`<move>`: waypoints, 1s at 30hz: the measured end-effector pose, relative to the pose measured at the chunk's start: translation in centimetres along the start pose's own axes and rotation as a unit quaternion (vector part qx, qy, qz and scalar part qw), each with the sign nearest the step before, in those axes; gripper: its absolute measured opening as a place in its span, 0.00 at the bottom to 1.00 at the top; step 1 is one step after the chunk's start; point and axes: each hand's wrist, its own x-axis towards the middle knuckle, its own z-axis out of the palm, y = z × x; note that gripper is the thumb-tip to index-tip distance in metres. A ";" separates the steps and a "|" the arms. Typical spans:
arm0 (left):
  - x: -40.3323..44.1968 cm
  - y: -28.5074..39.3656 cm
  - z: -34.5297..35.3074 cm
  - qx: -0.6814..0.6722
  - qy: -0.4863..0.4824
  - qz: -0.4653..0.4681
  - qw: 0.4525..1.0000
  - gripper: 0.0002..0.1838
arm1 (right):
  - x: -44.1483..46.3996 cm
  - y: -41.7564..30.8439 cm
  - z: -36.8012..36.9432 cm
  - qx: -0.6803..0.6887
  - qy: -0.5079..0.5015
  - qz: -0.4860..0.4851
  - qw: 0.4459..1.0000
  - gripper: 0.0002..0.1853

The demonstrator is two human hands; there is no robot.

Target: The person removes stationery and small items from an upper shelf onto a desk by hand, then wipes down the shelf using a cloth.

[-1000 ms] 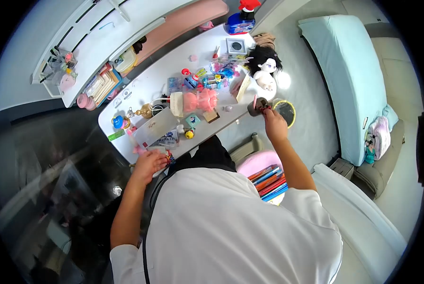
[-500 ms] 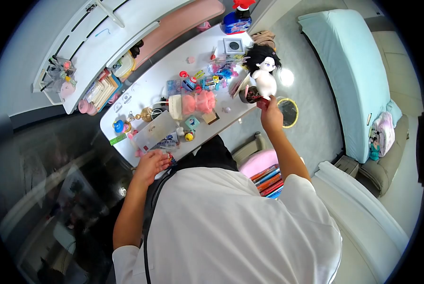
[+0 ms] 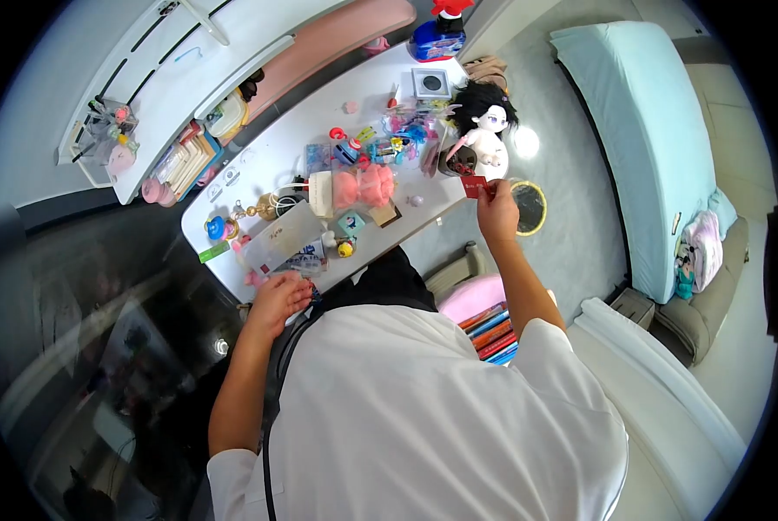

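My right hand (image 3: 498, 211) pinches a small red card (image 3: 475, 187) at the table's front right edge. Just beyond it stands a dark round container (image 3: 455, 162) with reddish things inside. Right behind that, a white-bodied doll (image 3: 490, 143) with long black hair sits at the table's right end. My left hand (image 3: 283, 301) hangs low at the front left edge, fingers bent together around a small red and blue thing, mostly hidden. Near that hand lie a clear plastic box (image 3: 278, 240) and a small yellow figure (image 3: 345, 249).
Toys and a pink bow-shaped item (image 3: 373, 186) crowd the middle of the white table (image 3: 319, 139). A yellow-rimmed bin (image 3: 541, 224) stands on the floor at right. Books (image 3: 493, 334) fill a pink holder beside my lap. A bed (image 3: 632, 130) lies farther right.
The red card has turned and now shows its face, a little left of my right hand. The doll's body has shifted back from the container. My left hand has barely moved.
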 end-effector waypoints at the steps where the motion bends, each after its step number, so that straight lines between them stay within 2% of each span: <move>1: -0.1 0.0 0.0 -0.002 0.003 -0.001 1.000 0.13 | -0.1 -0.2 0.1 -0.002 -0.005 0.003 1.000 0.12; 4: -0.4 -0.3 0.0 -0.013 0.012 -0.002 1.000 0.14 | -0.2 -0.6 0.4 -0.022 -0.038 0.024 0.999 0.17; 10: 0.1 -1.3 -1.1 -0.029 0.005 0.004 1.000 0.14 | -1.1 0.1 0.9 -0.010 -0.029 -0.018 0.999 0.26; 13: -0.4 -0.8 -0.8 -0.027 -0.001 0.011 1.000 0.14 | -1.4 -0.7 0.2 -0.007 -0.036 -0.009 0.999 0.29; 16: 0.7 -1.2 -1.5 -0.040 -0.009 0.005 0.999 0.15 | -1.3 -2.1 0.1 -0.027 0.026 -0.068 0.997 0.28; 20: -0.2 2.0 -1.3 -0.085 -0.003 0.055 0.995 0.21 | 0.9 -10.3 1.9 0.118 -0.008 -0.237 0.964 0.24; 23: -1.1 6.4 -0.3 -0.144 -0.011 0.142 0.979 0.24 | 1.4 -21.0 4.3 0.159 -0.063 -0.367 0.914 0.24; 26: -2.2 10.5 0.1 -0.206 -0.025 0.223 0.953 0.24 | 0.6 -32.8 7.5 0.224 -0.154 -0.444 0.854 0.25; 28: -3.1 12.6 -0.5 -0.233 -0.023 0.242 0.942 0.24 | 0.9 -40.4 10.4 0.249 -0.210 -0.510 0.796 0.24; 30: -3.9 13.5 -1.5 -0.257 -0.006 0.270 0.928 0.23 | 1.4 -47.2 14.6 0.218 -0.225 -0.518 0.796 0.23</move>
